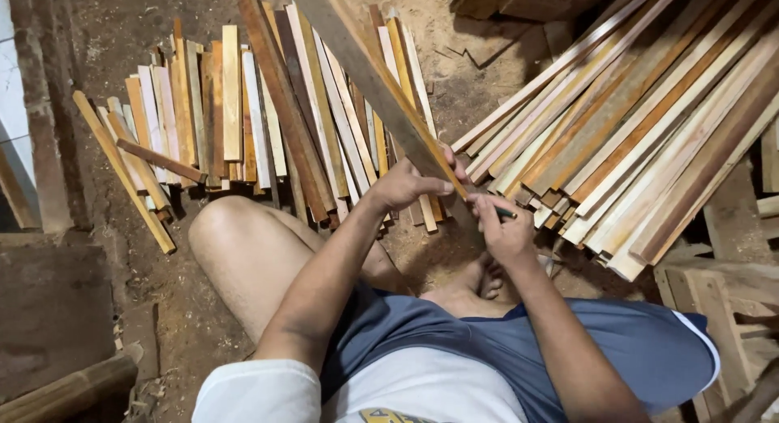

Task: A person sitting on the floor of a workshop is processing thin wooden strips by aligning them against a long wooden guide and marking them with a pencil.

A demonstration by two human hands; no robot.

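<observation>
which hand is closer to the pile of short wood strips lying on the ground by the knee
Left. The left hand grips the long slat right at the near edge of the short strips. The right hand, holding a pencil, sits farther off, beside the long-slat stack.

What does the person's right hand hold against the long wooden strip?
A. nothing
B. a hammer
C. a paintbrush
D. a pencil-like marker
D: the right hand pinches a thin dark marker with its tip at the long strip, which the left hand steadies.
</observation>
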